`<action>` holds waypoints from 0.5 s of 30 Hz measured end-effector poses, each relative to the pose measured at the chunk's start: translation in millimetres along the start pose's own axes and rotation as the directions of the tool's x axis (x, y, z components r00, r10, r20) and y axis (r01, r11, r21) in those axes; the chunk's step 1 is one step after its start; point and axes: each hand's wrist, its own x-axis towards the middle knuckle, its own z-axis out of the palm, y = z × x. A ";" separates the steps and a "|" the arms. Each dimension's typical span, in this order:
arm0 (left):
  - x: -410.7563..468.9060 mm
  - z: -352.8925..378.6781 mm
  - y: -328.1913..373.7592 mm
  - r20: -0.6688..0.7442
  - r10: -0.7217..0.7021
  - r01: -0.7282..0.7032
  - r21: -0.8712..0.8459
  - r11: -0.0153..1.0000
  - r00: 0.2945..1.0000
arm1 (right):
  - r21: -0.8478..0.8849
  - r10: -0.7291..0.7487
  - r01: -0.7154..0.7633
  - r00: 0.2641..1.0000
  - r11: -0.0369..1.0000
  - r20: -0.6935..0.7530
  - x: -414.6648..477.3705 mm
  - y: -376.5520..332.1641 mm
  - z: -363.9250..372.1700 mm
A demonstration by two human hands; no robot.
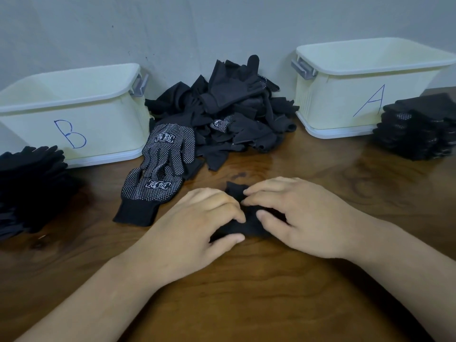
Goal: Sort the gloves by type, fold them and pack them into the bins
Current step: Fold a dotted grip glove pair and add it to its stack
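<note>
Head view: sorting and folding partway, packing seemingly not begun. One bench (246, 299). Two bins along far edge, bin B (98, 112) left, bin A (328, 102) right, no gloves visible inside. One loose pile (237, 107) between them, unsorted. Two sorted stacks, left stack (29, 186) at left edge, right stack (419, 129) at right edge. Then left grip (197, 220) and right grip (298, 213), curled onto one plain glove (249, 227), front middle. One dotted glove (158, 169) flat alongside, leftward.
</note>
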 end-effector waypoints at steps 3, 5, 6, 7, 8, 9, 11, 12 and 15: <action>4.3 0.7 0.4 -0.043 0.016 -0.014 0.048 0.999 0.999 | -0.087 -0.002 0.004 1.000 0.996 0.022 -1.8 -5.3 2.3; 6.5 0.8 2.8 -0.083 0.006 -0.001 0.058 0.998 0.997 | -0.113 0.007 -0.007 1.000 0.994 -0.003 0.8 -7.8 5.4; 7.4 0.8 4.2 -0.105 -0.007 0.014 0.057 0.998 0.994 | -0.115 0.006 -0.009 1.000 0.993 -0.023 2.6 -8.6 5.5; 8.6 0.7 5.8 -0.125 -0.026 0.032 0.047 0.998 0.992 | -0.108 0.008 -0.012 0.999 0.994 -0.045 4.0 -9.3 4.6; 10.0 0.2 7.5 -0.147 -0.049 0.055 0.033 0.998 0.988 | -0.085 0.016 -0.022 0.997 0.996 -0.069 4.7 -9.9 2.7; 11.2 -0.2 8.8 -0.173 -0.074 0.078 0.016 0.997 0.982 | -0.047 0.036 -0.040 0.995 0.998 -0.088 4.5 -10.7 0.5; 11.8 -2.7 12.4 -0.230 -0.130 0.123 -0.045 0.991 0.965 | 0.048 0.094 -0.089 0.990 0.995 -0.105 1.5 -11.0 -3.5; 10.7 -4.4 15.1 -0.257 -0.182 0.158 -0.111 0.981 0.949 | 0.110 0.121 -0.110 0.987 0.988 -0.107 0.1 -10.9 -5.3; 7.0 -9.0 23.4 -0.335 -0.360 0.217 -0.395 0.893 0.871 | 0.430 0.203 -0.137 0.973 0.892 -0.113 -0.3 -12.6 -11.4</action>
